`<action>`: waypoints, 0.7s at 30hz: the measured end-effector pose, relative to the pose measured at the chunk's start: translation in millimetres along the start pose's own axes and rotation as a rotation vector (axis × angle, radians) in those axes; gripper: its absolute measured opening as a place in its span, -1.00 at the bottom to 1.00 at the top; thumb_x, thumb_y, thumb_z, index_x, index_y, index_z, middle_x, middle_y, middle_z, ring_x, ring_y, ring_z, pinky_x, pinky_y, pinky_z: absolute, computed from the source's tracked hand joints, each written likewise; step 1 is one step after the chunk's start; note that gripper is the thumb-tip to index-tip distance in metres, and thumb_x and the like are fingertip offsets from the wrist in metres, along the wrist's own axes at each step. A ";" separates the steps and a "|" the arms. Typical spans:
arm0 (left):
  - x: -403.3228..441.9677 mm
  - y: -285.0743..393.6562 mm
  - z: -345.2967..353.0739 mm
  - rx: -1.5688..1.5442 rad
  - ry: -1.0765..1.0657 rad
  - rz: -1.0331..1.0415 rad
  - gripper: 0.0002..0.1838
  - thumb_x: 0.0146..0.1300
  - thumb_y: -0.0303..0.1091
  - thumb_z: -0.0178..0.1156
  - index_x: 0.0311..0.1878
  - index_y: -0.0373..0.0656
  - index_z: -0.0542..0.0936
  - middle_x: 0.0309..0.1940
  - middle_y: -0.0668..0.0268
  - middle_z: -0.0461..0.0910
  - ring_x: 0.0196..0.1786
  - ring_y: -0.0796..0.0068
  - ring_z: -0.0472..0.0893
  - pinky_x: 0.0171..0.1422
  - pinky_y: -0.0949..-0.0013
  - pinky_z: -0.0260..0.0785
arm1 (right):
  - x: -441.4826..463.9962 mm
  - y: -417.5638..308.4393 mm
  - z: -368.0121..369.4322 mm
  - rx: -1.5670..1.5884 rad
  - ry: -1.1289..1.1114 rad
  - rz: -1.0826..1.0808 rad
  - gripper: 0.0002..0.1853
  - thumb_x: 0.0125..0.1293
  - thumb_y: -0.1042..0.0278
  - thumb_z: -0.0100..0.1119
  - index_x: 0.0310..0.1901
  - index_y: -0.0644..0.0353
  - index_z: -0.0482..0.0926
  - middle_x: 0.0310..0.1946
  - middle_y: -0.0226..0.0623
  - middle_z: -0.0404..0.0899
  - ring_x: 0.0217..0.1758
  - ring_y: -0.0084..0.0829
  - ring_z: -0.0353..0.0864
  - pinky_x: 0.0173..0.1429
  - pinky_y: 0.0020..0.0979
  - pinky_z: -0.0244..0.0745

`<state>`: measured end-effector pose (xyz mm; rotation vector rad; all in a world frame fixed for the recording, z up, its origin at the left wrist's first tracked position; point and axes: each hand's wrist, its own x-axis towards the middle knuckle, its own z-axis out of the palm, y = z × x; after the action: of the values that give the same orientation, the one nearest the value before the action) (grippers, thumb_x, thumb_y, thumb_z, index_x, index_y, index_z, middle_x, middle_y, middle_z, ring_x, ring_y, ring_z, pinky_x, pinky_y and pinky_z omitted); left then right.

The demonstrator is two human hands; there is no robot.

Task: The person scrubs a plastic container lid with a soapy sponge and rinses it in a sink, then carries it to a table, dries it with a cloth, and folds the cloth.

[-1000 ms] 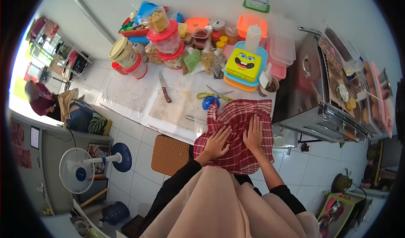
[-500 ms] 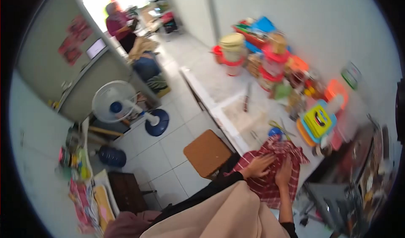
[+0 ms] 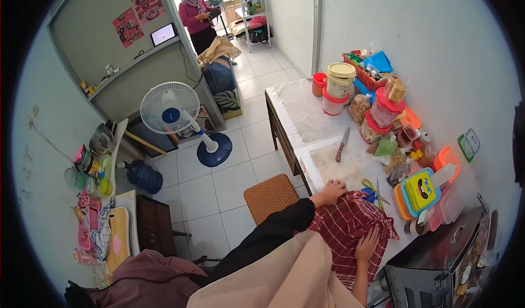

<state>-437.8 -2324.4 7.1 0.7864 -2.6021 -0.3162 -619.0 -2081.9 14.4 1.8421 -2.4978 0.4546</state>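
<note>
A dark red checkered cloth (image 3: pixel 340 220) lies bunched over the near end of the white-covered table (image 3: pixel 292 103). My left hand (image 3: pixel 330 192) is at the cloth's far left edge, fingers bent and closed on its border. Flat on the right part of the cloth rests my right hand (image 3: pixel 367 245), its fingers stretched out. Just beyond the cloth are scissors (image 3: pixel 377 190) with yellow-green handles and a round blue item (image 3: pixel 368 196). A knife (image 3: pixel 343 144) with a brown handle lies farther along the table. What is under the cloth is hidden.
Tubs (image 3: pixel 340 79), bagged foods and a yellow lunch box (image 3: pixel 422 189) line the wall side. A dark metal stove-like appliance (image 3: pixel 432 253) stands at right. A woven stool (image 3: pixel 272 197) and fan (image 3: pixel 170 108) occupy the floor. Another person (image 3: pixel 198 18) stands in the doorway.
My left hand has slid from the middle of the cloth to its far left edge, and its fingers have bent. My right hand stays flat on the cloth. The view has shifted.
</note>
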 end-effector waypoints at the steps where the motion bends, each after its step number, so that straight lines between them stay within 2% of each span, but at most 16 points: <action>1: 5.9 -3.1 1.8 0.021 -0.057 0.045 -0.61 -0.07 -0.37 0.15 -0.07 -0.06 0.47 -0.10 0.32 0.39 0.08 0.33 0.34 0.11 0.13 0.13 | -0.3 -0.9 -0.3 0.010 0.003 0.009 -0.41 0.23 0.34 -0.15 0.29 0.39 0.10 0.40 -0.08 -0.04 0.46 -0.14 -0.07 0.45 -0.11 -0.13; 3: 13.2 -7.9 -3.9 0.039 -0.114 0.089 -0.65 -0.06 -0.33 0.17 -0.12 -0.07 0.48 -0.14 0.36 0.40 0.05 0.36 0.35 0.11 0.15 0.13 | 0.0 -1.8 -0.9 0.017 0.010 0.008 -0.42 0.23 0.34 -0.15 0.28 0.38 0.12 0.39 -0.08 -0.03 0.46 -0.15 -0.07 0.45 -0.11 -0.13; 5: 18.8 -14.7 -5.7 0.191 -0.205 0.342 -0.69 -0.07 -0.27 0.19 -0.18 -0.03 0.47 -0.20 0.40 0.41 -0.01 0.41 0.37 0.10 0.20 0.14 | -2.0 -0.9 -1.5 0.022 0.015 0.004 -0.43 0.24 0.33 -0.14 0.28 0.38 0.14 0.39 -0.09 -0.02 0.46 -0.15 -0.07 0.45 -0.11 -0.13; 8: 11.7 -36.7 -1.3 0.289 -0.083 0.428 -0.72 -0.07 -0.25 0.21 -0.24 -0.02 0.46 -0.23 0.42 0.42 -0.04 0.43 0.39 0.09 0.24 0.15 | -1.7 0.4 -0.8 0.007 0.016 0.016 -0.44 0.25 0.32 -0.13 0.27 0.37 0.16 0.39 -0.11 -0.01 0.46 -0.16 -0.06 0.44 -0.11 -0.12; 10: -2.5 -59.0 -9.7 0.325 -0.016 0.415 -0.71 -0.05 -0.21 0.22 -0.25 -0.06 0.45 -0.22 0.38 0.41 -0.07 0.41 0.40 0.07 0.25 0.15 | -2.9 1.4 0.2 -0.002 0.009 0.044 -0.45 0.26 0.31 -0.13 0.27 0.36 0.17 0.39 -0.13 -0.01 0.46 -0.17 -0.05 0.44 -0.11 -0.11; 12: -17.5 -73.3 -26.7 0.312 0.030 0.259 -0.69 -0.01 -0.17 0.22 -0.24 -0.10 0.44 -0.21 0.32 0.40 -0.09 0.38 0.41 0.01 0.27 0.18 | -3.9 1.2 -0.6 -0.001 0.001 0.059 -0.45 0.26 0.31 -0.13 0.27 0.35 0.18 0.39 -0.14 0.00 0.45 -0.17 -0.05 0.44 -0.10 -0.11; 13: -22.6 -74.1 -31.8 0.317 0.032 0.256 -0.69 -0.01 -0.17 0.22 -0.24 -0.10 0.44 -0.21 0.32 0.40 -0.09 0.38 0.41 0.01 0.27 0.18 | -2.3 -0.1 -0.1 0.002 -0.006 0.071 -0.45 0.26 0.32 -0.13 0.27 0.35 0.18 0.39 -0.15 0.00 0.45 -0.17 -0.04 0.43 -0.10 -0.10; 15: -34.2 -71.1 -40.4 0.309 -0.022 0.065 -0.68 0.05 -0.17 0.20 -0.22 -0.15 0.43 -0.22 0.26 0.39 -0.12 0.33 0.43 -0.06 0.28 0.21 | -2.6 -0.1 1.8 -0.002 0.015 0.051 -0.46 0.26 0.32 -0.13 0.27 0.34 0.18 0.39 -0.16 0.00 0.45 -0.17 -0.04 0.43 -0.10 -0.10; 18: -38.8 -65.2 -40.9 0.309 0.023 -0.006 -0.70 0.08 -0.19 0.19 -0.21 -0.16 0.43 -0.24 0.25 0.38 -0.14 0.30 0.44 -0.11 0.29 0.23 | -2.1 0.9 2.7 -0.014 0.028 0.041 -0.46 0.25 0.32 -0.13 0.27 0.33 0.19 0.39 -0.17 0.00 0.45 -0.17 -0.03 0.43 -0.10 -0.09; 21: -43.5 -72.5 -41.2 0.341 0.093 0.033 -0.72 0.08 -0.22 0.19 -0.20 -0.16 0.43 -0.26 0.24 0.37 -0.16 0.30 0.45 -0.10 0.29 0.24 | -3.2 1.2 2.7 -0.019 0.021 0.050 -0.46 0.25 0.33 -0.13 0.27 0.33 0.19 0.39 -0.17 0.00 0.45 -0.17 -0.03 0.43 -0.10 -0.09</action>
<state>-351.9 -2362.8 6.9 0.8439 -2.6104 0.1765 -618.7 -2079.1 10.9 1.7622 -2.5310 0.4477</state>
